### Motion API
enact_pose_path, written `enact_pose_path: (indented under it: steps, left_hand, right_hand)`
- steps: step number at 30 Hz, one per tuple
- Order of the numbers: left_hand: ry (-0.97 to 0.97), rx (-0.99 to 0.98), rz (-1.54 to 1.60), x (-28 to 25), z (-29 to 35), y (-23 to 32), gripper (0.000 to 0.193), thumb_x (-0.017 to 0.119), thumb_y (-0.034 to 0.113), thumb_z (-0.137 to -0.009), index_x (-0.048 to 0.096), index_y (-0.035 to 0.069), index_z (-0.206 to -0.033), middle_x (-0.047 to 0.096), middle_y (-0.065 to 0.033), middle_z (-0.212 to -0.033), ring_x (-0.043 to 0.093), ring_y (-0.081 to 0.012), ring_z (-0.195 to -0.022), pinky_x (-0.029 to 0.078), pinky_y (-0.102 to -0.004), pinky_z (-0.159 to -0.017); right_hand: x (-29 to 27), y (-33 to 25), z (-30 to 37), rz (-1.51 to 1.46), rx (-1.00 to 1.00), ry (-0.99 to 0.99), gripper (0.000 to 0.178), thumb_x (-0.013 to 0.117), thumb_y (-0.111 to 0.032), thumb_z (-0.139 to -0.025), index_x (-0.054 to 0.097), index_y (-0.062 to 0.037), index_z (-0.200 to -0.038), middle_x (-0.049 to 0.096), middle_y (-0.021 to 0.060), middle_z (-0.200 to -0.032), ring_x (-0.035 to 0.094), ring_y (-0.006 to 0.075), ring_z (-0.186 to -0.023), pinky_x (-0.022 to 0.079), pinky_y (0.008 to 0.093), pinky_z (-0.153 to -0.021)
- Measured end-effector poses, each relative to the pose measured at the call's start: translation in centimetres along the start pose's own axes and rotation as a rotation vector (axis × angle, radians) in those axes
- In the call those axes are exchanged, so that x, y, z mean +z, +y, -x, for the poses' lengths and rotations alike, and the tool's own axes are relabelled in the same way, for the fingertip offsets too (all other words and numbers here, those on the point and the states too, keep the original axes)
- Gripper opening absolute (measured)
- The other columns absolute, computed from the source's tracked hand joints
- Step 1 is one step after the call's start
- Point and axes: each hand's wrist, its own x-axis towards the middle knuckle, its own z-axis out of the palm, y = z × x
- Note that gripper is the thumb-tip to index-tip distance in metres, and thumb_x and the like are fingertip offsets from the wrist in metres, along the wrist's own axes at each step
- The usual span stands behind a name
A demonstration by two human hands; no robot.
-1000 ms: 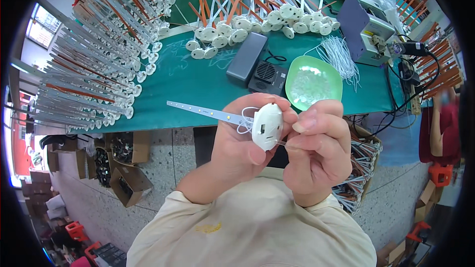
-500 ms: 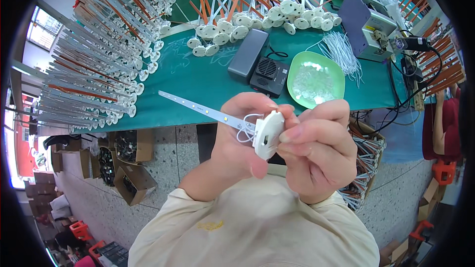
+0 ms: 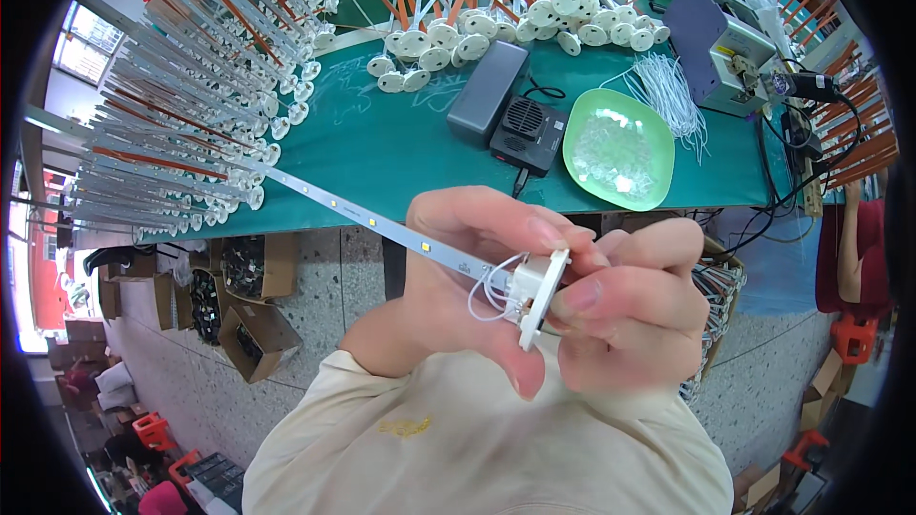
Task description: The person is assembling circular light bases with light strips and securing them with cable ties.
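Observation:
My left hand is closed around an LED light bar, a thin white strip with small yellow LEDs along it. At its near end is a round white cap, turned nearly edge-on, with thin white wires looping from its inner side. The strip points up and to the left over the table. My right hand is closed, its thumb and fingertips pressed to the cap's outer face. Anything small between those fingertips is hidden.
On the green table stand a grey box-shaped device, a small black vented device and a green bowl of clear pieces. White wires lie beside it. Capped strips crowd the left; a purple-grey machine stands right.
The cap has turned from showing its slotted outer face to nearly edge-on, with its inner side and wires more visible. Both hands have shifted slightly right and down.

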Motion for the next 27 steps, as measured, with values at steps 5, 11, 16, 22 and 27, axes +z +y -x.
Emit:
enact_pose_path:
  steps: [5,11,16,22,27]
  left_hand:
    - [-0.020,0.037,-0.051,0.3,0.1,0.2,0.078,0.095,0.011,-0.051,0.058,-0.002,-0.118,0.065,-0.0225,-0.116,0.065,-0.0299,-0.108,0.055,-0.0412,-0.093]
    - [0.045,-0.009,-0.078,-1.0,0.2,0.6,0.075,0.093,0.007,-0.055,0.058,-0.007,-0.119,0.064,-0.0268,-0.116,0.065,-0.0300,-0.108,0.056,-0.0396,-0.091]
    - [0.053,-0.084,-0.053,-1.2,-0.3,0.8,0.074,0.093,0.007,-0.056,0.058,-0.008,-0.119,0.065,-0.0272,-0.113,0.066,-0.0305,-0.106,0.056,-0.0407,-0.092]
    - [0.117,-0.063,0.034,-1.0,0.0,0.0,0.075,0.094,0.008,-0.054,0.058,-0.009,-0.118,0.065,-0.0272,-0.111,0.066,-0.0308,-0.106,0.055,-0.0389,-0.091]
    - [-0.104,-0.016,0.019,-2.3,-0.8,-0.1,0.073,0.095,0.006,-0.053,0.060,-0.012,-0.115,0.065,-0.0287,-0.110,0.067,-0.0283,-0.101,0.056,-0.0364,-0.088]
  right_hand:
    - [0.5,0.5,0.3,-0.104,-0.129,0.111,0.022,0.070,0.021,-0.054,0.064,0.0047,-0.067,0.070,0.0094,-0.087,0.053,0.0173,-0.067,0.047,0.0222,-0.056]
    - [-2.4,0.3,-0.6,0.001,0.089,-0.200,0.029,0.080,0.011,-0.055,0.074,0.0024,-0.081,0.069,0.0061,-0.097,0.056,0.0187,-0.069,0.048,0.0262,-0.057]
    - [-2.2,1.1,0.8,-0.144,0.189,-0.112,0.029,0.082,0.006,-0.056,0.075,0.0014,-0.083,0.070,0.0066,-0.097,0.058,0.0185,-0.071,0.046,0.0265,-0.058]
    - [-2.9,1.2,0.0,-0.234,0.290,-0.183,0.026,0.082,0.006,-0.058,0.075,0.0011,-0.082,0.070,0.0055,-0.092,0.056,0.0174,-0.068,0.044,0.0253,-0.058]
    - [-2.8,1.2,0.1,-0.311,0.283,-0.159,0.025,0.082,0.006,-0.060,0.075,0.0016,-0.083,0.071,0.0049,-0.090,0.055,0.0171,-0.067,0.043,0.0250,-0.056]
